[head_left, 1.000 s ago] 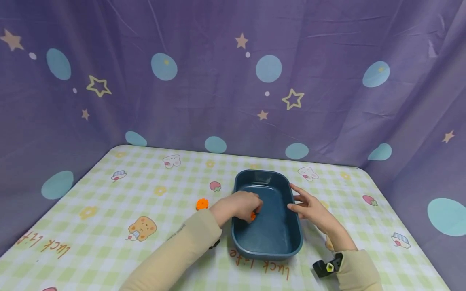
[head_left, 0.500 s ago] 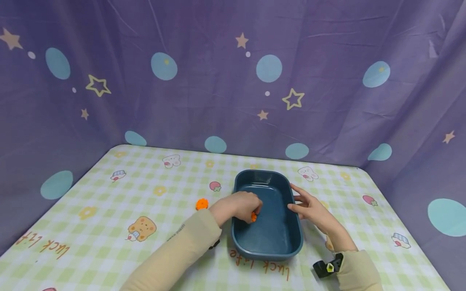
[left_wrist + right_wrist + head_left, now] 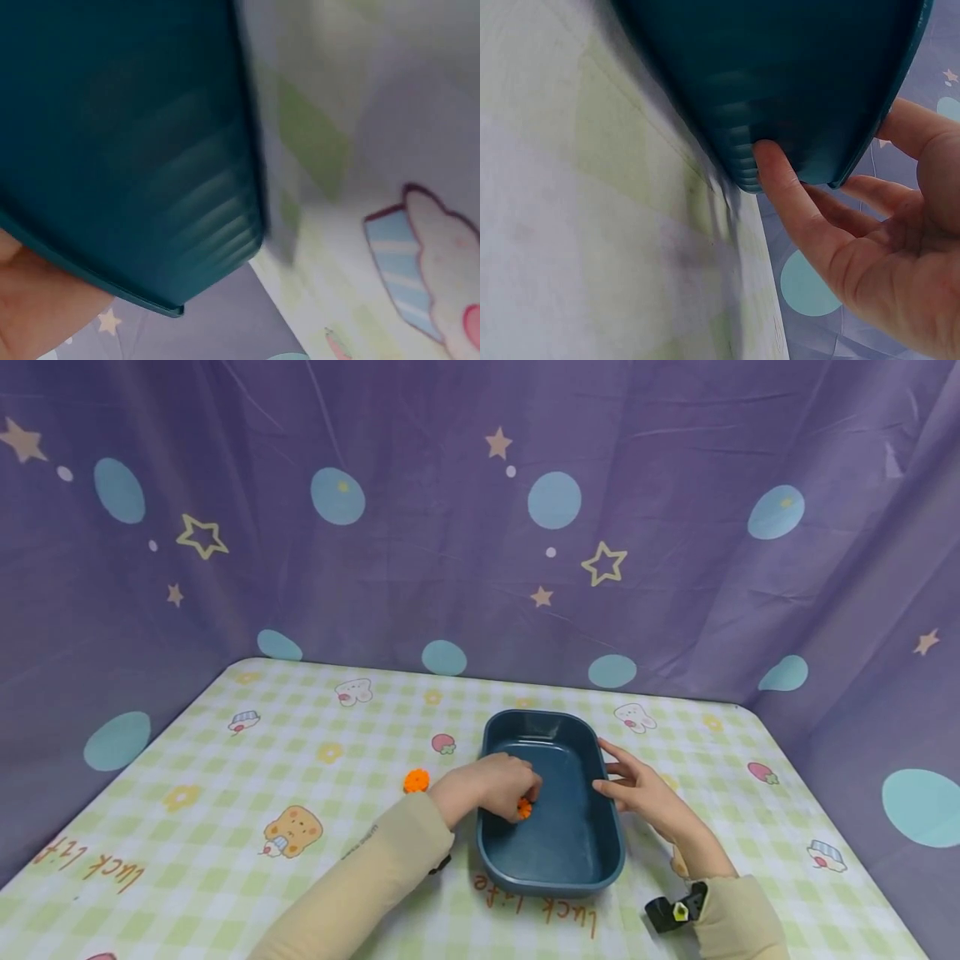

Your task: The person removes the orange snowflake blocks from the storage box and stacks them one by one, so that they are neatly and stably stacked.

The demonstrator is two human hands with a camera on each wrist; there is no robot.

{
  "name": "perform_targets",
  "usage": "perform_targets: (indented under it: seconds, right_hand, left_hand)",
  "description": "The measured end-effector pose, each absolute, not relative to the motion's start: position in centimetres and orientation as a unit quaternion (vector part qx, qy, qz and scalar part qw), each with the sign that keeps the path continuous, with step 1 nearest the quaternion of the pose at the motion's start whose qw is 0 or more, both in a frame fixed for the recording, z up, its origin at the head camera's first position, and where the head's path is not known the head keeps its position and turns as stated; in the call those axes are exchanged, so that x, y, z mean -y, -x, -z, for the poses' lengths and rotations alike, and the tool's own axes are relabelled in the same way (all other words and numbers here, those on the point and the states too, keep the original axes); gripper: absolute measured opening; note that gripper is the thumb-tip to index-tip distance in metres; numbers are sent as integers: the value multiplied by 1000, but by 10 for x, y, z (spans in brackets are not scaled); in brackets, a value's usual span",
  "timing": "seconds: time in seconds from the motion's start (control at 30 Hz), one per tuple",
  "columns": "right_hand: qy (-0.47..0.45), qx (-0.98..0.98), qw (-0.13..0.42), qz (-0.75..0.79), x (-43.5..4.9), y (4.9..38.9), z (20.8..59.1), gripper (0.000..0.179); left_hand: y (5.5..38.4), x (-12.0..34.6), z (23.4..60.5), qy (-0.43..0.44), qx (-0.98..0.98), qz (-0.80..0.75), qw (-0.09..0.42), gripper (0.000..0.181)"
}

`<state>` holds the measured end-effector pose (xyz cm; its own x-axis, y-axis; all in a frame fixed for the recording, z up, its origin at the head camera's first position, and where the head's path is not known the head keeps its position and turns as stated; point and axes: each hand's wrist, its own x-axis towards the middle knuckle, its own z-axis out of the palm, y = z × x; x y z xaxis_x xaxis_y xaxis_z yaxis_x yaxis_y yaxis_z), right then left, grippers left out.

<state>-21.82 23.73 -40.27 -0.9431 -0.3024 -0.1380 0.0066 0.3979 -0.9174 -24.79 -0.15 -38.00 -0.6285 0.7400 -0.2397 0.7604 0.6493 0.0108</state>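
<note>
A dark teal rounded rectangular basin (image 3: 570, 852) stands on the table in the head view. My left hand (image 3: 501, 783) reaches over its left wall, with curled fingers low inside it. An orange flower-shaped piece (image 3: 524, 808) sticks out from under those fingertips, pinched there and partly hidden. At the right wall my right hand (image 3: 637, 793) holds the rim, thumb tip over the edge and other fingers along the outside. The right wrist view shows one fingertip (image 3: 769, 154) against the outer wall. Left of the basin lies another orange flower-shaped piece (image 3: 416, 781), beside the left sleeve.
A green-and-white checked cloth with cartoon prints covers the table (image 3: 360, 777). Behind it hangs a purple curtain (image 3: 420, 560) with stars and blue ovals. A black wrist camera (image 3: 671, 910) sits at the right sleeve. The left wrist view mostly faces the basin's outer wall.
The left fingers have shifted very slightly inside the basin, and a little more of the orange piece shows beneath them. The right hand and the basin have stayed in place.
</note>
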Motion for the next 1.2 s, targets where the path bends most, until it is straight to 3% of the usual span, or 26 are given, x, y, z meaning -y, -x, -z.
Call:
perform_targets:
  seconds: [0.37,0.73,1.2]
  right_hand:
    - [93,-827,143,536,-237,217,402,69]
    - [96,-824,142,540,-237,217,401,69]
    - [82,-829,140,535,-237,219,403,69]
  left_hand:
    - [246,-2,380,-417,-899,41,125,20]
    - [245,-2,385,-434,-895,45,88,24]
    - [240,13,373,-444,-889,-93,61,22]
